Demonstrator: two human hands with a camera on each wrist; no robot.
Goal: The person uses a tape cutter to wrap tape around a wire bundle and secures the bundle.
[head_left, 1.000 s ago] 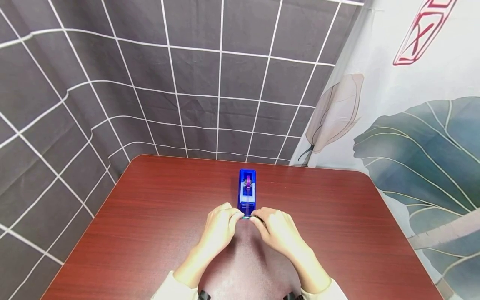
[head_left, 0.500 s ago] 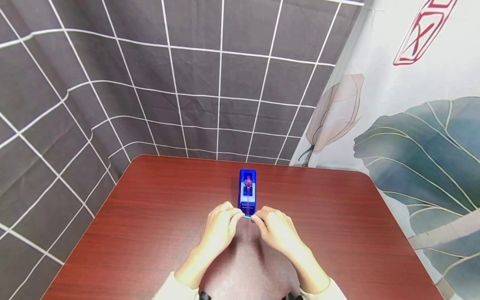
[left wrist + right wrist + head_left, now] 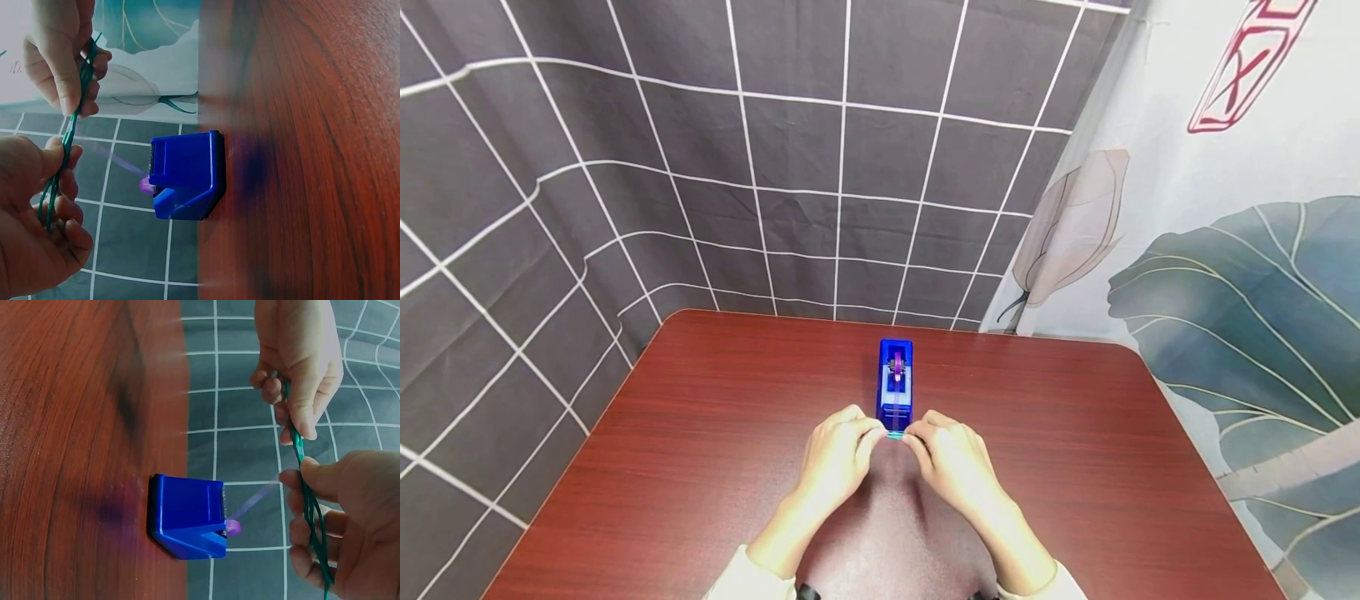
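Note:
A blue tape dispenser (image 3: 894, 415) stands on the table, with a purple roll (image 3: 898, 367) in it. Just in front of it, my left hand (image 3: 838, 454) and right hand (image 3: 955, 457) meet nearly fingertip to fingertip. Between thumb and fingers, each pinches a bundle of thin green cords (image 3: 66, 145), raised above the table. The bundle's looped strands (image 3: 315, 531) run along the right palm in the right wrist view. A translucent purple strip of tape (image 3: 255, 499) stretches from the dispenser to the bundle between the hands. Whether it sticks to the cords is hard to tell.
The reddish-brown wooden table (image 3: 737, 375) lies under both hands. Behind it hangs a dark grey curtain (image 3: 790, 217) with white grid lines. A pale curtain with leaf prints (image 3: 1240, 300) hangs at the right.
Both hands stay in almost the same place. The right fingertips have shifted slightly, and the green bundle between the hands shows a little more clearly. The dispenser has not moved.

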